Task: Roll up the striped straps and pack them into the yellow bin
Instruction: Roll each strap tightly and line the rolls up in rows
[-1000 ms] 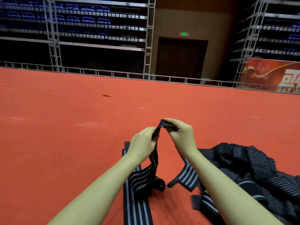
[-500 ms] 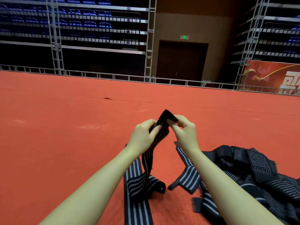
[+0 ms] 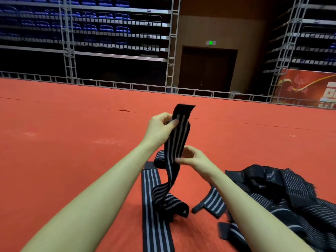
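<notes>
Floor: red carpet [image 3: 54, 160] covers a big hall floor, and all the straps lie on it so the person can reach them.
Flat strap: a striped strap [image 3: 154, 224] lies long and straight, closest to the person, just left of the held strap's bottom end.
Pile: a heap of dark straps [image 3: 291, 197] waits to the right of the held strap, close enough to grab next.
Held strap: the held strap [image 3: 177, 142] hangs up and down, its tail folded on the carpet, likely so it is straight for rolling.
Right hand: the right hand [image 3: 192, 159] pinches the held strap's middle edge with its fingers, maybe to keep it flat.
Left hand: the left hand [image 3: 161, 126] grips the held strap near its top, and the plain black tip sticks up above the thumb.
Roll: not started yet, it looks like; the top end is a good place to begin.
Yellow bin: it cannot be seen here.
Far away: a dark door [image 3: 207, 70] and blue seats [image 3: 91, 24] sit way behind the held strap.
</notes>
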`<state>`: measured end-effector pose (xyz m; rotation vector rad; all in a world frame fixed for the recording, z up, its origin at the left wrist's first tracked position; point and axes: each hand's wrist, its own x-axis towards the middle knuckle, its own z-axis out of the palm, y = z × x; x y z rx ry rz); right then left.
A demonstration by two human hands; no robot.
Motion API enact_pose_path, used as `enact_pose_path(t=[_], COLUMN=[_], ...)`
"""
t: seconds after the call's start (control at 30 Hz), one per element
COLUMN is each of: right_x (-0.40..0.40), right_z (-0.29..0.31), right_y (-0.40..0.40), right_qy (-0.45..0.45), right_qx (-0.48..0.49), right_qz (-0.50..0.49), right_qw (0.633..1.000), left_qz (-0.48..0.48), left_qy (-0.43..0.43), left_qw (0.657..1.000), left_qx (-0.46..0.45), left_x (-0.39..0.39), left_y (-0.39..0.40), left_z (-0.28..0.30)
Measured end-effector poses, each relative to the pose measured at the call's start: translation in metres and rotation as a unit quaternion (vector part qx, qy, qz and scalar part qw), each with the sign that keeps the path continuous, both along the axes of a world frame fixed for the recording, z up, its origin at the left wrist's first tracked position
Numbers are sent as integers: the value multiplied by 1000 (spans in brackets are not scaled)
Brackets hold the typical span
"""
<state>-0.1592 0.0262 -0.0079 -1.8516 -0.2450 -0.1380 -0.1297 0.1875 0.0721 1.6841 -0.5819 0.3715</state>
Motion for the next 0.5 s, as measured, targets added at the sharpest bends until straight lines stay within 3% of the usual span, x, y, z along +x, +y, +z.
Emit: enact_pose_path(t=[0.13,0.3,0.37,0.5], right_x=[1,-3,-1,6], right_z=[-18,-4,10,34], right_y=[5,13,16,21], right_qy=[57,-27,-73,-138], right_qx=[-63,-10,35,87], right_qz=[15,-56,-99,-151], right_qw=[996,998,992,975], left_qz=[70,179,200,142], left_qy=[-48,-164,-155,-107], left_qw=[993,929,920,935], left_qx=[78,281,298,305], left_x=[6,7,6,5], left_y=[14,27,28,25], left_z=[10,-13,-24,-37])
